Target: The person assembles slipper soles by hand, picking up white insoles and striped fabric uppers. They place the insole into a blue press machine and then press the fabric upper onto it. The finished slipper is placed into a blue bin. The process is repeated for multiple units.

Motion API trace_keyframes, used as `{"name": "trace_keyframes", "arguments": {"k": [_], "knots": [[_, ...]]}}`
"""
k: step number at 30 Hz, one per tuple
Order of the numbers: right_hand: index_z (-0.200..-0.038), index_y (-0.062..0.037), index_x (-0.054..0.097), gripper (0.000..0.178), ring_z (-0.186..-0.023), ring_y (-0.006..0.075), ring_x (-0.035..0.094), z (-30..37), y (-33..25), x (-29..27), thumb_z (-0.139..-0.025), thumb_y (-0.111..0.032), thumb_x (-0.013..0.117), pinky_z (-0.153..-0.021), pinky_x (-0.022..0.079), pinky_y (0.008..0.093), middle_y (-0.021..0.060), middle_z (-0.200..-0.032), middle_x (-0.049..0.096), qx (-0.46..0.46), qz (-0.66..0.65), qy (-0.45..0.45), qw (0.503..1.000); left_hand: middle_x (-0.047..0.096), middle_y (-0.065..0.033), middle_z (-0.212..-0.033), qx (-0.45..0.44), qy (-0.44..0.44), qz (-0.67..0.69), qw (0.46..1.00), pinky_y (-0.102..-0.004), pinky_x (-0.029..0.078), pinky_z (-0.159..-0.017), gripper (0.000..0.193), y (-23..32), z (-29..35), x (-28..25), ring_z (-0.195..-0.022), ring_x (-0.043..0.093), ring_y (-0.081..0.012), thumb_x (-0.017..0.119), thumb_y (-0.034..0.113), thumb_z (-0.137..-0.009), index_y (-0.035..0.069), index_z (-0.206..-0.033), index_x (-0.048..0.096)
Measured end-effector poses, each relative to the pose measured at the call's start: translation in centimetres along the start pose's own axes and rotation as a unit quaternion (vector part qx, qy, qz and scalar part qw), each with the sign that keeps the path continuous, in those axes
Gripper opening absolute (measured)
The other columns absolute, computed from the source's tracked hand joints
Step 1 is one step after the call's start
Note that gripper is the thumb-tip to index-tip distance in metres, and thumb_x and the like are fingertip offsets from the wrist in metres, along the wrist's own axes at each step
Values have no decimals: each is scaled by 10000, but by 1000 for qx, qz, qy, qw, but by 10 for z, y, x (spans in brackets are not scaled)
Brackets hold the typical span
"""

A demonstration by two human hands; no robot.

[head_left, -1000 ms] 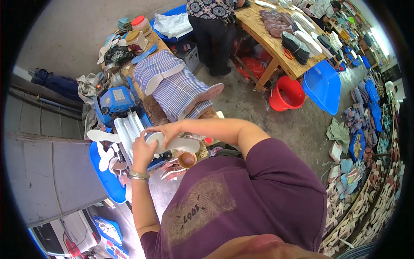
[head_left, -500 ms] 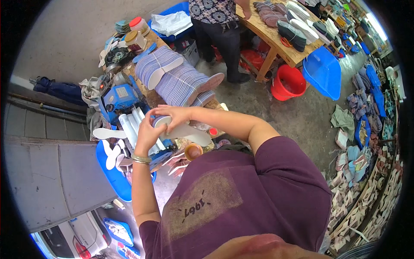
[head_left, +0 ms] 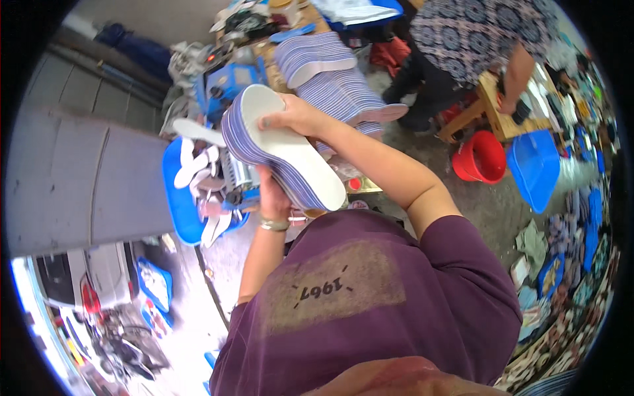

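A thick stack of insoles [head_left: 294,148], white on top with blue-and-white layered edges, is held tilted in front of my chest. My right hand [head_left: 294,117] grips its far side, thumb lying on the top insole and fingers mostly hidden. From below, my left hand [head_left: 272,198], with a bangle at the wrist, supports the stack's near side; its fingers are partly covered. Behind the stack is a blue machine [head_left: 231,89] with pale rollers [head_left: 244,175]. One loose white insole [head_left: 198,131] lies beside it.
More striped insole stacks [head_left: 343,92] lie on the workbench. A blue basin [head_left: 173,198] of white pieces stands left. To the right are a red bucket [head_left: 465,165], another blue basin [head_left: 531,171] and a wooden table [head_left: 489,99], where a person in a patterned top [head_left: 475,39] leans over.
The stack has come up from near the rollers and turned, so its layered edge shows. My left hand has shifted beneath it. The other person now bends toward the wooden table.
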State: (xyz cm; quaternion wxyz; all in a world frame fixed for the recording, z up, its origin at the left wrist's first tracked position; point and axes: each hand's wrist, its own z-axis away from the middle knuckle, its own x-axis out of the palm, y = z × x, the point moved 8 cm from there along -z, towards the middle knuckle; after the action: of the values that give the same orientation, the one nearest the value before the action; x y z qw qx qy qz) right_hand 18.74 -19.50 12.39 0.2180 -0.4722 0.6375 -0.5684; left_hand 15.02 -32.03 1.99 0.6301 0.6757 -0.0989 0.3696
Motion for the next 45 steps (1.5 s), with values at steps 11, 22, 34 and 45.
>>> {"name": "trace_keyframes", "arguments": {"k": [11,22,34,45], "knots": [[-1390,-71,372,729,-1049,377,580,92,-5,109,-773,-259,711,-863,487,412,229,-1365,404,38,450,-218,865,491,-116,-1328,87,127,87,984,-422,407,-1026,755,25,65,-83,-1201,497,-277,581,595,-833,75,-1352,407],[-1307,-105,496,555,-836,351,620,73,43,130,-782,-247,605,-734,495,434,168,-982,587,62,432,-388,812,561,-128,-1218,106,213,87,967,-412,462,-971,615,14,112,-141,-1107,567,-273,604,432,-875,16,-1296,437],[-1252,-51,545,564,-890,301,610,42,11,147,-728,-239,632,-781,495,362,159,-1053,585,23,407,-260,875,515,-101,-1316,119,232,186,947,-424,419,-1018,711,41,106,-149,-1177,517,-277,596,554,-843,88,-1351,424],[-1244,-41,547,593,-963,306,596,-17,44,53,-684,-192,672,-819,484,369,166,-1127,570,-23,366,-83,927,423,-112,-1324,27,-178,469,865,-463,416,-984,880,51,35,-86,-1216,439,-313,717,438,-787,149,-1466,238]]}}
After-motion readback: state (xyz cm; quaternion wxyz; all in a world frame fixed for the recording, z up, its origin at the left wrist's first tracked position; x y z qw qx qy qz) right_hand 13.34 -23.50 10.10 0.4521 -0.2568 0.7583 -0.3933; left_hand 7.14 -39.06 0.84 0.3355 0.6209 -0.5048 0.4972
